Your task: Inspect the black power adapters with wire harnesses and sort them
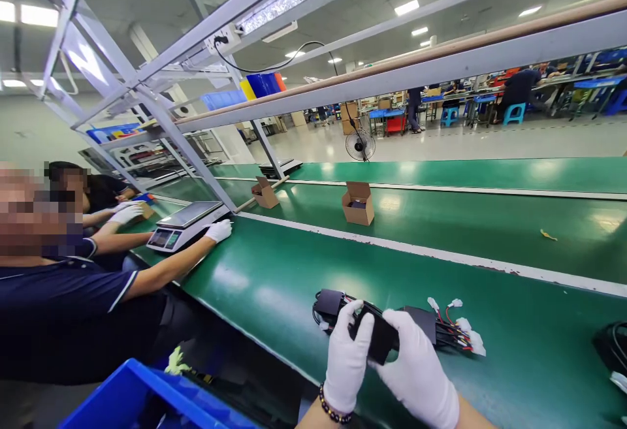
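Two grips: left hand [347, 358] and right hand [418, 370], fingers pinching the black block [381, 343]!
Wires [447, 332]: best left clear of fingertips.

Left hand [347, 357] gloved white, bracelet [334, 409] dark with gold beads. Right hand [416, 370] gloved white too. Held box [381, 339] plain black. Cables [445, 336] black; connectors [477, 343] white, wires [449, 315] red, black. Work surface [274, 285] solid green, divider strip [441, 257] white. Carton [360, 215] plain brown. Bin [117, 393] solid blue. Co-worker's shirt [68, 295] navy, sleeve edge [122, 290] white. Scale [196, 228] white.
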